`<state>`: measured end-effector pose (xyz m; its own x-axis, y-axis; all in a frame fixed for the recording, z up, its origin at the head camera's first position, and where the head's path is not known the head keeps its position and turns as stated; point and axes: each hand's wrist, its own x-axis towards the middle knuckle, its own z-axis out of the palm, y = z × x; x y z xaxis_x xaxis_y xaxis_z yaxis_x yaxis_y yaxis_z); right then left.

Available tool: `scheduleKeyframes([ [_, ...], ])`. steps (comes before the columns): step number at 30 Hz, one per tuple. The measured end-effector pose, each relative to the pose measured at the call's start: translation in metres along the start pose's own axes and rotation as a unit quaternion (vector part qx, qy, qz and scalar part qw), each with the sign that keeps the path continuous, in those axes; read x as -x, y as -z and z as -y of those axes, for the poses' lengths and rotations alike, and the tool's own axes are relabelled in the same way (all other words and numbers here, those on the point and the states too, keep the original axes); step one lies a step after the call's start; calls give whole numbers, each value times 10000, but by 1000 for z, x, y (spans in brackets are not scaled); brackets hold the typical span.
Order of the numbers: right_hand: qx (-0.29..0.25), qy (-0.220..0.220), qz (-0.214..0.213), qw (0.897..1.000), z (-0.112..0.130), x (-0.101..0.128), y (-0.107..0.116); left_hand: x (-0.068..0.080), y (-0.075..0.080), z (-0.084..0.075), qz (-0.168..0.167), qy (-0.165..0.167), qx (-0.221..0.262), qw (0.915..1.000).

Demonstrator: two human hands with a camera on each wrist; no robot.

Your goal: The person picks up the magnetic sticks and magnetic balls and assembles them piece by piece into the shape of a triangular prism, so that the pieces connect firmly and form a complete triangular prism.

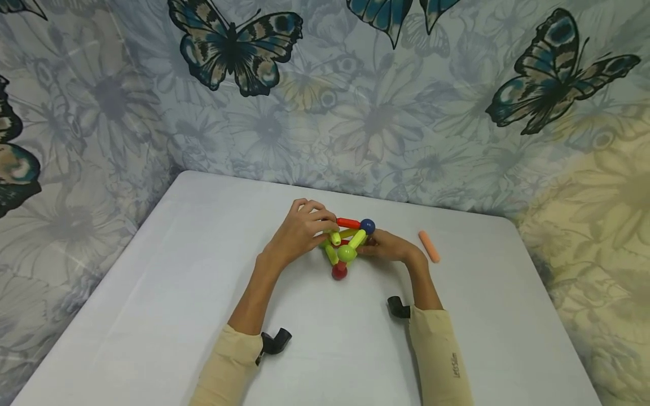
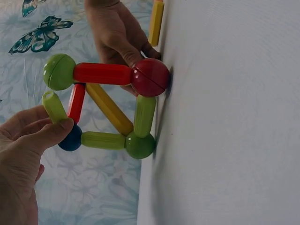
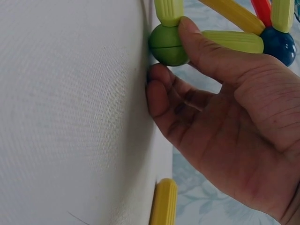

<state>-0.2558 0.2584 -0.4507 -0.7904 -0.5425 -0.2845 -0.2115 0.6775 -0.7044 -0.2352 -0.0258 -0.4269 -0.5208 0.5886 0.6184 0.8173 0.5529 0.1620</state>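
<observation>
A toy frame of coloured rods and balls (image 1: pixel 347 248) stands on the white table (image 1: pixel 178 270). In the left wrist view it has a red ball (image 2: pixel 151 77) and a green ball (image 2: pixel 139 145) against the table, with a second green ball (image 2: pixel 59 71) and a blue ball (image 2: pixel 71 139) raised. My left hand (image 1: pixel 317 225) pinches a loose light green rod (image 2: pixel 55 107) by the frame's upper side. My right hand (image 1: pixel 386 246) holds the lower green ball (image 3: pixel 168 44) between thumb and forefinger, its other fingers against the table.
One orange rod (image 1: pixel 429 246) lies loose on the table just right of my right hand. Butterfly-printed cloth (image 1: pixel 355 113) hangs close behind and on both sides. Black wrist cameras (image 1: pixel 276 341) sit on both sleeves.
</observation>
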Motion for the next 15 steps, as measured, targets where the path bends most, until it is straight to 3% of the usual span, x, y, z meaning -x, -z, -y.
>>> scheduleKeyframes([
  [7, 3, -136, 40, 9999, 1, -1, 0, 1, -3, 0, 342, -86, -254, 9991],
  [15, -19, -149, 60, 9999, 2, -2, 1, 0, -7, 0, 260, 85, -68, 9996],
])
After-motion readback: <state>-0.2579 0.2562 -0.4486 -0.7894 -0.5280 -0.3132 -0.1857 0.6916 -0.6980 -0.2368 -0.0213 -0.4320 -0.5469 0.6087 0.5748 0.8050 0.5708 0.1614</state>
